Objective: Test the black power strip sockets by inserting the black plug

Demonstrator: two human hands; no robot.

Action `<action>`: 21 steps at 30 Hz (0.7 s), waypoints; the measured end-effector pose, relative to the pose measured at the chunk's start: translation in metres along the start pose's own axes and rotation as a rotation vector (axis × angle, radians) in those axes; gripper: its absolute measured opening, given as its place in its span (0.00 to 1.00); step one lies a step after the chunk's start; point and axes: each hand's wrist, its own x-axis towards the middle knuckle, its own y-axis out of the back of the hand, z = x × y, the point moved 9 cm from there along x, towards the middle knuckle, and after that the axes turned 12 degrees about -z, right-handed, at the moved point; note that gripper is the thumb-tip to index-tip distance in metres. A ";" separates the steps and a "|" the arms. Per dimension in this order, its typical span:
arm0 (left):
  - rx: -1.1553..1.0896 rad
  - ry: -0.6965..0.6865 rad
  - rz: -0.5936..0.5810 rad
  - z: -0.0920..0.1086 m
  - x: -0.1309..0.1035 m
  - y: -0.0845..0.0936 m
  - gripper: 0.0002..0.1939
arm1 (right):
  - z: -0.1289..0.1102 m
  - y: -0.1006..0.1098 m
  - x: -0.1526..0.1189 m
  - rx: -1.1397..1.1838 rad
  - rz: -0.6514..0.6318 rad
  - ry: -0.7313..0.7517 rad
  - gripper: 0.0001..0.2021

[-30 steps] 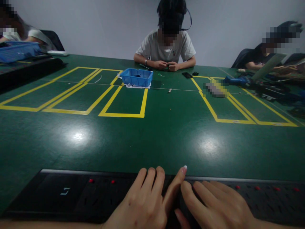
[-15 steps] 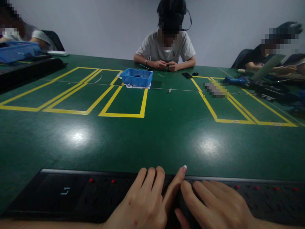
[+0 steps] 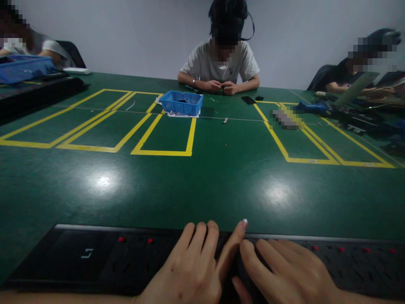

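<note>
A long black strip [image 3: 85, 253] with red buttons and narrow slots, like a power strip, lies across the front of the table, marked "L1" at its left end. Over its middle is my left hand [image 3: 193, 266], index finger stretched toward the upper right and the other fingers bent down. Close against that finger, my right hand [image 3: 284, 270] is curled with its fingers bent downward. A dark, rounded thing [image 3: 242, 266] shows in the gap between both hands; its kind is unclear. The fingers' undersides and whatever they grip are hidden.
Yellow tape rectangles [image 3: 161, 153] mark the green table [image 3: 202, 185]. Farther back are a blue basket [image 3: 182, 107] and a small black tray [image 3: 248, 100]. A co-worker [image 3: 221, 63] sits opposite; others sit left and right. Dark equipment [image 3: 357, 120] lies at the right.
</note>
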 end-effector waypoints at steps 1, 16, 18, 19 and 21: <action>-0.002 -0.003 -0.004 0.000 0.000 0.000 0.35 | 0.000 0.000 0.000 -0.001 0.001 0.002 0.18; -0.005 0.008 -0.004 -0.001 0.000 0.000 0.36 | 0.000 -0.001 -0.003 -0.005 -0.004 -0.010 0.19; 0.000 0.010 0.005 -0.001 0.000 0.001 0.36 | 0.001 0.000 -0.001 -0.008 0.000 -0.018 0.19; 0.002 0.011 0.008 -0.001 0.000 0.001 0.36 | 0.001 0.001 0.000 -0.007 0.005 -0.018 0.19; 0.000 0.013 0.008 -0.001 -0.001 0.001 0.36 | 0.001 0.003 0.001 0.001 0.010 -0.019 0.19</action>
